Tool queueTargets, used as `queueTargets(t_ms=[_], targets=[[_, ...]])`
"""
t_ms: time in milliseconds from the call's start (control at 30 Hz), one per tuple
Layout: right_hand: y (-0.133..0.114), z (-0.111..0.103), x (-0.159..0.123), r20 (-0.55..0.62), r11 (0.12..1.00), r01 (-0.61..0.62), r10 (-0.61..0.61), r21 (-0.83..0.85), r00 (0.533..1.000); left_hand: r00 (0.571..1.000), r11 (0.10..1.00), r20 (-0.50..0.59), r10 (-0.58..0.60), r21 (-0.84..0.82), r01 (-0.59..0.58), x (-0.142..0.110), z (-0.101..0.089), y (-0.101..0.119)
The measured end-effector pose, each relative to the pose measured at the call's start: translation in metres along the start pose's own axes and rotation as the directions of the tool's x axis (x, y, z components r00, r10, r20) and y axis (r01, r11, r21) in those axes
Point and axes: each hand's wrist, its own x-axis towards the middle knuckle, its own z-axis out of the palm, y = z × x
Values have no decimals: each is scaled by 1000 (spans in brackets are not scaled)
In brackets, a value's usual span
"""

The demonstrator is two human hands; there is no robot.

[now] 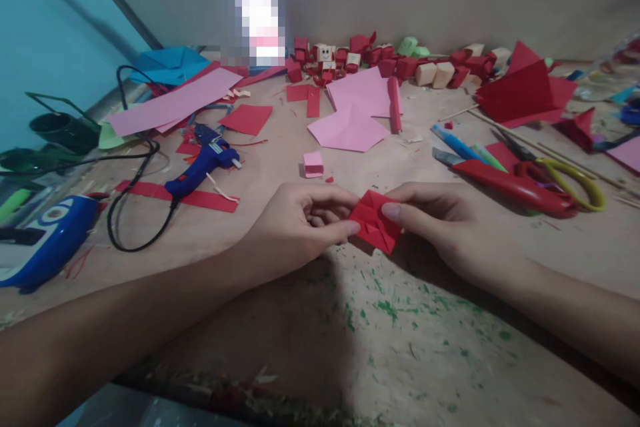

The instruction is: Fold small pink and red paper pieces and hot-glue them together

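A small folded piece of red paper (376,223), creased into triangles, is held between my two hands above the table. My left hand (305,220) pinches its left edge, thumb on top and fingers behind. On the other side, my right hand (440,217) grips the upper right edge with the thumb pressed on its face. Just beyond my hands stands a little pink paper cube (313,165). Farther back lie flat pink paper sheets (350,127) and a red paper roll (395,105).
A blue glue gun (203,170) with a black cord lies left, near a blue-and-white tape dispenser (55,237). At right are a red utility knife (515,187), yellow-handled scissors (573,180) and a blue pen (460,143). Several small paper blocks (407,68) line the back wall.
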Motion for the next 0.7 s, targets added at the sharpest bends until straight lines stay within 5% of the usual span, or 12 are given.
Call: queueTargets(t_ms=[300, 500, 700], targets=[[1, 0, -2, 42, 975, 111, -105, -193, 994, 999, 999, 17, 27, 24, -27, -1, -2, 1], [-2, 0, -4, 65, 998, 6, -1, -67, 998, 992, 994, -111, 67, 92, -57, -2, -1, 0], [0, -2, -1, 112, 998, -62, 64, -17, 992, 994, 991, -70, 83, 110, -75, -3, 1, 1]])
